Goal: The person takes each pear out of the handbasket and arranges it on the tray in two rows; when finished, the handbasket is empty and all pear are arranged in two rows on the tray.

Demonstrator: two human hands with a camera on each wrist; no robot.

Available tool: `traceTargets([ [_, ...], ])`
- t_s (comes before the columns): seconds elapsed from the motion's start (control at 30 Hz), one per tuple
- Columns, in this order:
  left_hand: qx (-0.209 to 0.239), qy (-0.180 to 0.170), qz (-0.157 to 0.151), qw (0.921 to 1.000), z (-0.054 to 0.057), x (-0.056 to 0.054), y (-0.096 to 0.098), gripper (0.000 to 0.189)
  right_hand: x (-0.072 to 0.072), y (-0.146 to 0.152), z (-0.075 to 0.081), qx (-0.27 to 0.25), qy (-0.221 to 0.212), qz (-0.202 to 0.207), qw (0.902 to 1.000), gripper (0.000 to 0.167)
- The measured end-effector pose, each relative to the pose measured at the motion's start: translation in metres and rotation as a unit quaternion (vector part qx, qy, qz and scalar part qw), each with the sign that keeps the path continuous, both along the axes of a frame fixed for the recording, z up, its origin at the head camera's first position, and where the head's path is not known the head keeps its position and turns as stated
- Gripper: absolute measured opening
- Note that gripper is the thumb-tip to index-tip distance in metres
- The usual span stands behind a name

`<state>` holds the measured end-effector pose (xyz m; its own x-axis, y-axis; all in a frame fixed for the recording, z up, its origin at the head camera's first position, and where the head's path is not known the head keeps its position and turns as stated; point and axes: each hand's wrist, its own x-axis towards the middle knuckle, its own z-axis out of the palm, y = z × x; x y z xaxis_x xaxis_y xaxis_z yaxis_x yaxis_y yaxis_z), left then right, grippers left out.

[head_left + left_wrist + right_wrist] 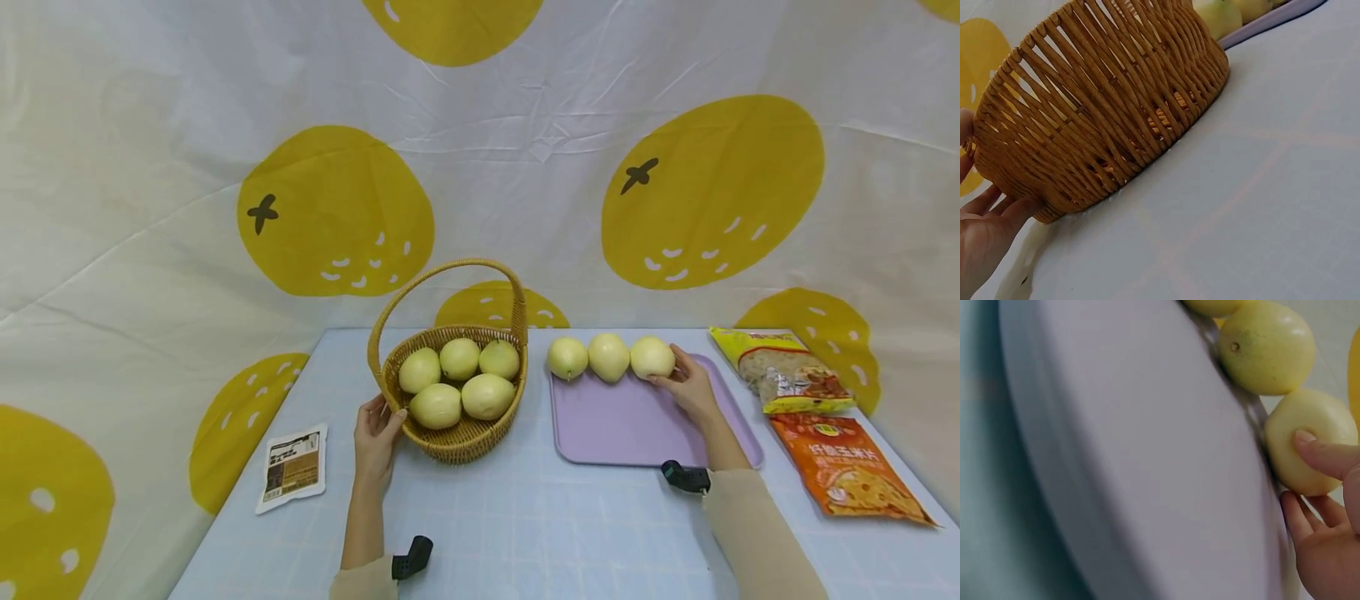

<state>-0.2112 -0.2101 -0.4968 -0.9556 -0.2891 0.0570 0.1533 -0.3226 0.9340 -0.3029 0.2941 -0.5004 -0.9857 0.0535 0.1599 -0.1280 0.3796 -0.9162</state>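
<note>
At the left of the head view, my left hand [377,435] grips the side of a brown wicker basket [455,452] that has a tall arched handle. Its thumb lies at the rim, and the fingers reach along the woven wall [1104,106]. Several small pale yellow-green melons [437,406] lie inside the basket. To the right, my right hand [688,387] holds another melon [1310,440], thumb pressed on its near face and fingers round its side. That melon sits at the end of a row of three, beside a middle melon [609,357] and a left melon [567,358].
The row is along the back of a flat lilac tray [630,429]. Right of the tray lie a yellow-edged food bag [787,371] and an orange snack bag [851,467]. A white and brown packet [294,469] lies left of the basket. A fruit-print curtain [525,192] hangs behind the table.
</note>
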Motion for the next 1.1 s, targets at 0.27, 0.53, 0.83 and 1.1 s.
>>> traceTargets([
  [0.27,0.012,0.003,-0.004,0.9999,0.001,-0.001,0.002,0.044,0.009,0.001,0.008,0.005,-0.041,0.005,0.9991,0.094],
  [0.53,0.013,-0.001,-0.004,0.9999,0.002,-0.002,0.001,0.041,0.019,0.000,0.011,-0.023,-0.032,0.022,0.9990,0.096],
  [0.83,0.015,0.002,-0.006,0.9999,0.001,0.000,0.000,0.043,0.030,-0.026,0.019,0.058,0.064,-0.035,0.9956,0.090],
  [1.1,0.018,0.002,-0.004,0.9998,0.000,0.000,0.000,0.044,0.037,-0.074,0.041,0.031,0.215,-0.061,0.9743,0.069],
])
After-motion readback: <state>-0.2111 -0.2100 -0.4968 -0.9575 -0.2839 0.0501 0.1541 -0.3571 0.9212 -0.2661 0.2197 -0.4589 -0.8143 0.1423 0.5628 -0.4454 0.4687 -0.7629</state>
